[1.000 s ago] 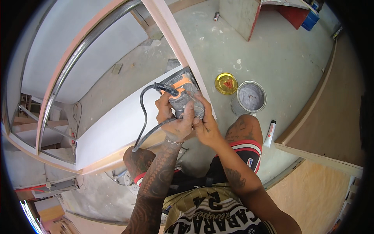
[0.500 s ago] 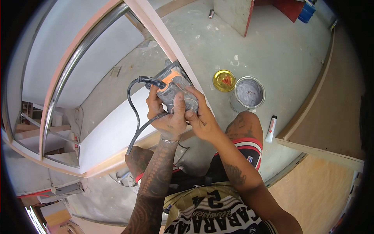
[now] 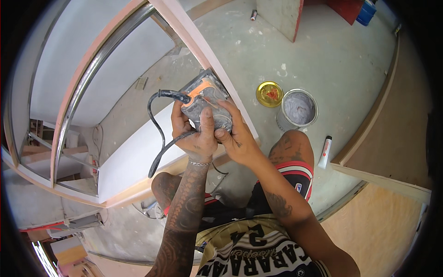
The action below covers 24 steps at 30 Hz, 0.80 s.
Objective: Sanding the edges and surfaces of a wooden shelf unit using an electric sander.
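grey, spotted floor (image 3: 337, 69) borders a frame (image 3: 187, 28) — hands (image 3: 197, 142) (image 3: 240, 142) hold a sander (image 3: 204, 98).

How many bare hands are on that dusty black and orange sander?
2: left hand on the left of the sander, right hand on its right; each is partly hidden.

A white-spotted grey floor (image 3: 341, 69) stretches beside a brown panel (image 3: 392, 129) with pale edging (image 3: 380, 179).

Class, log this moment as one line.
left hand: holding sander; right hand: holding sander; can: open; gold lid: beside can
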### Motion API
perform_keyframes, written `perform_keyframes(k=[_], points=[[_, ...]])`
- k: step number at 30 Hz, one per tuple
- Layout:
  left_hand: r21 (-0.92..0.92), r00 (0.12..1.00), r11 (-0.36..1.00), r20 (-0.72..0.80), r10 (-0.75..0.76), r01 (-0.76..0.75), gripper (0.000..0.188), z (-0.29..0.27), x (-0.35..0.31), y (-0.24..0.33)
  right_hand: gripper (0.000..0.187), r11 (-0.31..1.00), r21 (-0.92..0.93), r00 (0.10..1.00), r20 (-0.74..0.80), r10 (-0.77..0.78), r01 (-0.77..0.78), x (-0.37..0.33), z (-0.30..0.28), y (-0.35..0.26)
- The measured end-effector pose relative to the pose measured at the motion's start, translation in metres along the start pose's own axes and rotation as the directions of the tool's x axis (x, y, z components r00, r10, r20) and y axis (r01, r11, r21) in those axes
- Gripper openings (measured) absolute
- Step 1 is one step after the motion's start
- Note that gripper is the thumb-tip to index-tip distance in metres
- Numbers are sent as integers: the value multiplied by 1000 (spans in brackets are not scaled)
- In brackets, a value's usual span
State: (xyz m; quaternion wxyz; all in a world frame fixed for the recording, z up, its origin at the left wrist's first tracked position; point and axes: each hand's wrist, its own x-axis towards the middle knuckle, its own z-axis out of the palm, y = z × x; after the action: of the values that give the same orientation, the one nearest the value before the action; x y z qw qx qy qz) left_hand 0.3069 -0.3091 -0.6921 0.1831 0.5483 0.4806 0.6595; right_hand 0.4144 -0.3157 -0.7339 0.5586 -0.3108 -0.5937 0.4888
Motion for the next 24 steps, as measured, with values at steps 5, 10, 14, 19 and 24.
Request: perform_keyframes(k=[5,10,14,19,24], points=[[65,1000,998,11,7,-8,56,-4,-16,-15,70,997,32,997,-51,-63,65,-11,1,17],[18,999,999,11,43,-43,56,-9,-9,-18,70,997,-38,997,-34,-71,70,-7,4,12],[-21,999,999,-6,34,-35,55,-6,27,8,69,998,-58,999,-32,-8,7,18,9,-19],[-15,999,999,-24,36,-36,53,-3,37,14,69,999,-29,998,-37,-41,40,26,11,-23],[-20,1000,999,-5,26,-26,53,-6,25,10,69,999,-26,999,-41,-26,25,16,12,-14]])
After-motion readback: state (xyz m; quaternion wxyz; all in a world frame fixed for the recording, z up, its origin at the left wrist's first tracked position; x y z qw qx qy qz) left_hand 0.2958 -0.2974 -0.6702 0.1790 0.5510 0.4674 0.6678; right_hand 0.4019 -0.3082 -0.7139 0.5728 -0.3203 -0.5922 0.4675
